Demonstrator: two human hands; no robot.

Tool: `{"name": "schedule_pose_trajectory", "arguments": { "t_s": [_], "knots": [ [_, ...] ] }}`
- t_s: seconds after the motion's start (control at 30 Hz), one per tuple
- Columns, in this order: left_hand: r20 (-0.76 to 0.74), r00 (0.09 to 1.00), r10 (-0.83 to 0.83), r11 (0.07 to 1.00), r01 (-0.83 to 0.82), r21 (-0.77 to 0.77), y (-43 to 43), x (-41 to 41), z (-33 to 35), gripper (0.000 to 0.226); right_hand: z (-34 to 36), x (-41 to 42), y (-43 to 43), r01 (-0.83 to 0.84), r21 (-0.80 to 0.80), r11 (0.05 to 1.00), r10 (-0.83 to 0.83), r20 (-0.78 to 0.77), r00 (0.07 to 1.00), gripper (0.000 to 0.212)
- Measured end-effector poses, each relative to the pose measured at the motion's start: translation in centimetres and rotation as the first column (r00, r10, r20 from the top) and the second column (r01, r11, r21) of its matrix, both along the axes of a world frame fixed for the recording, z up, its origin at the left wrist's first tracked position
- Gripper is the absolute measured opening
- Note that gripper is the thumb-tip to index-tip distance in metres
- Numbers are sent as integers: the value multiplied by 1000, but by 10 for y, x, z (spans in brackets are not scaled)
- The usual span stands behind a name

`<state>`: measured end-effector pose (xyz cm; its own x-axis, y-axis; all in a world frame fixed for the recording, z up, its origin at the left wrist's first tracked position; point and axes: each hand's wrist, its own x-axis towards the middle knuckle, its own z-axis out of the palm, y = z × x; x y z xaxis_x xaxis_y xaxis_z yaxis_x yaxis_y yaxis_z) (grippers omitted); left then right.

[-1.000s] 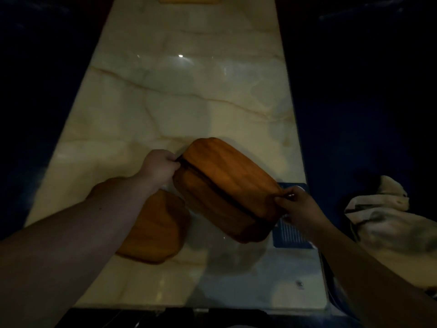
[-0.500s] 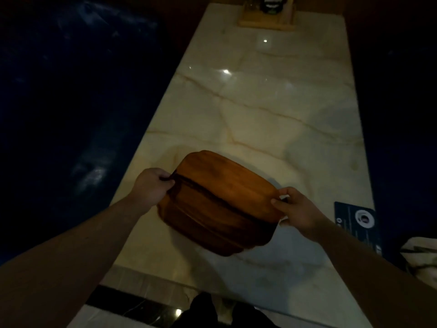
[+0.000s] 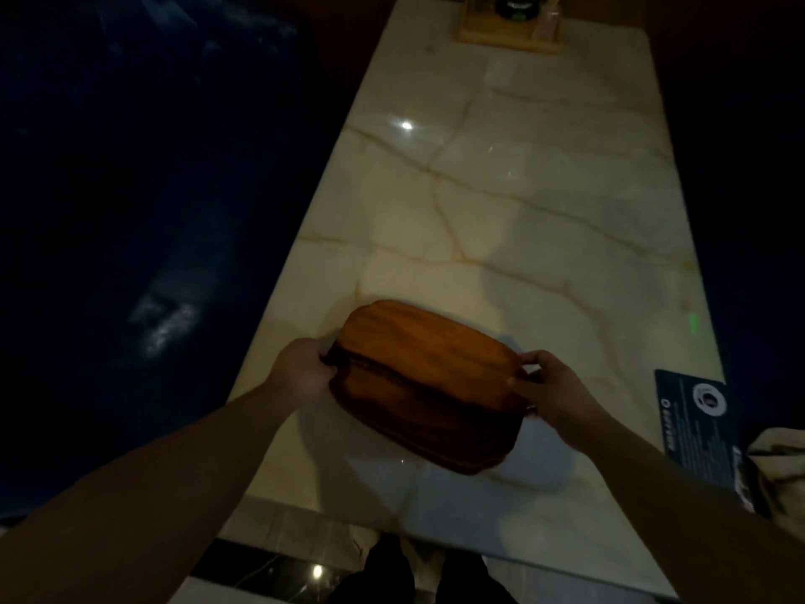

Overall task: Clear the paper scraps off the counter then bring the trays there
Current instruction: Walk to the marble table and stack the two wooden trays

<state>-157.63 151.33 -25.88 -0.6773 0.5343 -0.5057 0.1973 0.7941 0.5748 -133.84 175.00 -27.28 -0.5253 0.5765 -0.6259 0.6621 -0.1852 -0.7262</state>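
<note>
A stack of brown wooden trays [image 3: 427,377] is held over the near left part of the pale marble counter [image 3: 522,202]. The top tray is lifted at its near edge, so a dark gap shows between it and the tray below. My left hand [image 3: 302,370] grips the stack's left end. My right hand [image 3: 551,388] grips its right end, thumb on top. No paper scraps are visible on the counter.
A dark printed card [image 3: 697,425] lies at the counter's right edge, with a pale crumpled cloth [image 3: 779,464] beside it. A wooden holder with a dark item [image 3: 509,24] stands at the far end. Dark floor lies left of the counter.
The view has shifted left and forward. The separate tray seen lying under my left arm one second ago is gone from sight, and the held trays now sit over that near left area.
</note>
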Motion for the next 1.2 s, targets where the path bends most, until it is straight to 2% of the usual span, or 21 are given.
{"name": "schedule_pose_trajectory", "arguments": {
  "t_s": [0.17,0.3,0.53,0.73,0.83,0.93,1.0,1.1,1.2],
  "knots": [
    [-23,997,-79,997,79,-27,-1,-4,-8,26,-6,4,-8,0,38,999,-1,34,999,26],
    [-44,993,-112,993,110,-48,-1,-4,-11,14,-10,8,-13,-49,117,992,38,93,995,26],
    [-130,974,-185,981,176,-81,3,-5,-16,33,-17,9,-14,-98,192,977,67,163,984,36],
    [-136,978,-160,985,150,-80,6,-13,-26,20,-17,9,-22,-148,288,946,89,209,974,46],
    [-102,983,-153,987,146,-69,13,-19,-28,23,-18,13,-28,-50,281,959,-16,228,974,48],
    [-100,980,-170,985,167,-38,26,-29,-33,21,-17,19,-42,133,201,971,-175,206,963,31],
    [-110,980,-165,986,165,-10,35,-31,-35,21,-16,22,-52,177,166,970,-209,201,957,20],
    [-127,975,-181,983,183,3,44,-29,-37,30,-18,21,-60,263,97,960,-277,170,946,20],
    [-98,982,-163,986,158,-61,45,-30,-43,34,-24,18,-61,290,72,954,-298,170,939,21]
  ]
}}
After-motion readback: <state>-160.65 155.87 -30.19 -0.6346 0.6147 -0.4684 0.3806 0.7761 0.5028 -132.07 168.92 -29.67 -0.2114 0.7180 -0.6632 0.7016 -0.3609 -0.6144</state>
